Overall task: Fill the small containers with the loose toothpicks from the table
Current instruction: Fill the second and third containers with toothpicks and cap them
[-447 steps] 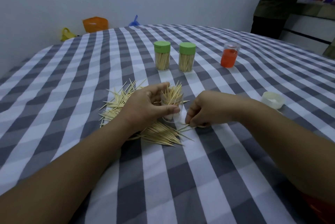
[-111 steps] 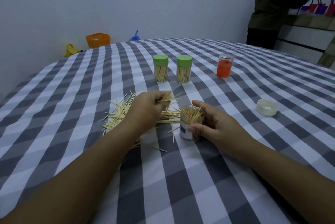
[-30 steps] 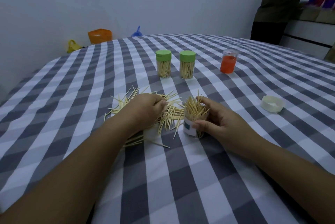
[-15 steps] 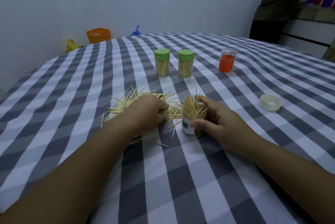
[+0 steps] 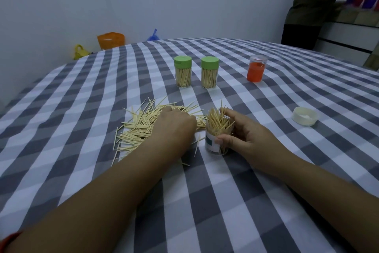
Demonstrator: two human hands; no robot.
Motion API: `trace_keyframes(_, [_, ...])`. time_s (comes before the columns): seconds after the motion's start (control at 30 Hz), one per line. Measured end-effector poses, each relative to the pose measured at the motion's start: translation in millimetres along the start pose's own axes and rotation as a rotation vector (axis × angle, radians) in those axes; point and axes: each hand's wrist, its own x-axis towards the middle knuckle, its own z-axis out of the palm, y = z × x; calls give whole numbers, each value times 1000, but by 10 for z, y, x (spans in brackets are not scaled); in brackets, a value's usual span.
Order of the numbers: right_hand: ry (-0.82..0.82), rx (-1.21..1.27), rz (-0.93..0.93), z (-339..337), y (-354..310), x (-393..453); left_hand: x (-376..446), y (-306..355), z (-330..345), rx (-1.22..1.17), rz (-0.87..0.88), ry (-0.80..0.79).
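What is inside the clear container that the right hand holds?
Toothpicks fill the clear container, their tips sticking out above its rim. The right hand and a label hide its bottom.

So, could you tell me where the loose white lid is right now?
In the head view, the white lid lies open side up on the checked tablecloth, on the right, beyond the right hand and nearer than the orange container.
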Motion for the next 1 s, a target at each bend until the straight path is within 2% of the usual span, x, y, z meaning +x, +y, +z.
trace_keyframes(0.1, [-4, -10, -4, -4, -8, -5, 9, -68, -21, -115, -76, -41])
trace_keyframes(0.2, [-7, -14, -4, -9, -4, -3, 7, -165, -37, -462, -221, -77])
trace_keyframes(0.37, [-8, -26, 3, -13, 6, 1, -2, -245, -4, -971, -339, 24])
trace_keyframes(0.63, [-19, -22, -3, -11, 16, 12, -2, -259, -20, -1249, -419, 44])
trace_keyframes(1.0, [-12, -48, 3, -10, 38, 14, -2, -130, -18, -1431, -414, 155])
